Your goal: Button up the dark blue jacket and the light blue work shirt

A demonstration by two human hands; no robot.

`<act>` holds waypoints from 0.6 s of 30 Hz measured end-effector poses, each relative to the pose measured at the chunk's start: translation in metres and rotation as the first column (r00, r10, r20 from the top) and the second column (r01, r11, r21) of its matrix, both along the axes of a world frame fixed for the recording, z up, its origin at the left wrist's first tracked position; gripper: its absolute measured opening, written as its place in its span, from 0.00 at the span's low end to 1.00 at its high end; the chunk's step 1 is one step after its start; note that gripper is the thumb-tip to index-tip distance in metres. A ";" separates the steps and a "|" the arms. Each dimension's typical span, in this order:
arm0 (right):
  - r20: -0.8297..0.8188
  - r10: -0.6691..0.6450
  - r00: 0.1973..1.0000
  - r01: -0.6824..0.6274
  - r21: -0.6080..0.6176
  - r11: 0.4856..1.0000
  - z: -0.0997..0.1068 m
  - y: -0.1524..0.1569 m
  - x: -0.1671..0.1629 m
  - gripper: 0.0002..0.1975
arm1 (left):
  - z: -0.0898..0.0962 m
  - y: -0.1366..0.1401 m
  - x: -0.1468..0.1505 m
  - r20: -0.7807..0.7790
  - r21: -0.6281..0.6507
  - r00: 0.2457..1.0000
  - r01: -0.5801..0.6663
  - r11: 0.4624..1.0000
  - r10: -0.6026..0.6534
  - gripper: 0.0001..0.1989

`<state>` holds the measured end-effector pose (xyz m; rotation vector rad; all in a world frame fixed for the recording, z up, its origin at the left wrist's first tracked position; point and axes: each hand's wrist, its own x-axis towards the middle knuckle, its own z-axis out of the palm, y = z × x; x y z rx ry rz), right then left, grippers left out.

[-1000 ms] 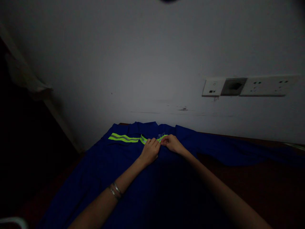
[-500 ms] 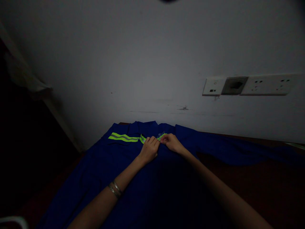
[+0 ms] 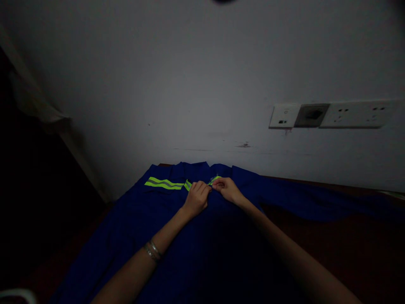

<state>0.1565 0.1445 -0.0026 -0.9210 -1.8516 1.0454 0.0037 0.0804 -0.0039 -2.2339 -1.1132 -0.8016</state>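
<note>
Pinching the blue jacket [image 3: 158, 211], the left hand [image 3: 196, 198] and right hand [image 3: 229, 190] have their fingers close together. The jacket spreads under the fingers, with a yellow-green stripe [image 3: 163, 183] at ten o'clock from the left hand.

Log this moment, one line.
left hand: curled over blue cloth garment | right hand: pinching it at neon-yellow, grey-striped band | pinched part: hidden

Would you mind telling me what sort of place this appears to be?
Probably a dim indoor room, perhaps in a home or dormitory: a scuffed pale wall, a row of wall sockets and a blue garment spread on a dark reddish surface.
</note>
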 end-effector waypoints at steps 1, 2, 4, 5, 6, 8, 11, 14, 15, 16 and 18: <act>0.004 -0.001 1.000 0.001 -0.003 1.000 0.001 0.000 0.000 0.03 | -0.001 0.000 0.000 0.018 -0.011 1.000 0.005 1.000 -0.005 0.09; 0.019 -0.005 1.000 0.005 0.003 1.000 0.002 -0.001 0.001 0.03 | -0.001 0.000 0.001 0.042 -0.030 0.999 0.011 0.999 -0.010 0.09; 0.082 -0.024 0.996 0.019 0.059 0.998 0.005 -0.002 0.003 0.05 | -0.002 -0.001 0.004 0.112 -0.087 0.994 0.028 0.996 -0.018 0.10; 0.119 -0.039 0.992 0.026 0.103 0.994 0.006 -0.002 0.005 0.05 | -0.002 -0.002 0.005 0.155 -0.120 0.988 0.037 0.992 -0.018 0.09; 0.153 -0.054 0.987 0.031 0.147 0.989 0.008 -0.003 0.006 0.06 | 0.000 -0.002 0.006 0.203 -0.152 0.979 0.042 0.987 -0.010 0.09; 0.192 -0.070 0.979 0.031 0.198 0.980 0.011 -0.004 0.009 0.07 | 0.004 -0.004 0.008 0.308 -0.215 0.951 0.039 0.976 0.030 0.06; 0.200 -0.063 0.978 0.022 0.200 0.980 0.015 -0.006 0.009 0.07 | 0.013 -0.006 0.012 0.462 -0.333 0.877 0.037 0.942 0.129 0.03; 0.216 -0.071 0.974 0.028 0.197 0.980 0.017 -0.008 0.008 0.07 | 0.020 -0.009 0.018 0.614 -0.512 0.744 0.121 0.850 0.264 0.01; 0.219 -0.079 0.972 0.034 0.202 0.979 0.017 -0.009 0.008 0.07 | 0.020 -0.009 0.021 0.666 -0.584 0.667 0.189 0.789 0.334 0.03; 0.220 -0.086 0.972 0.038 0.210 0.977 0.018 -0.010 0.008 0.07 | 0.020 -0.010 0.025 0.711 -0.641 0.569 0.282 0.714 0.413 0.04; 0.222 -0.087 0.971 0.033 0.235 0.971 0.019 -0.012 0.008 0.07 | 0.017 -0.012 0.031 0.759 -0.646 0.331 0.489 0.586 0.561 0.06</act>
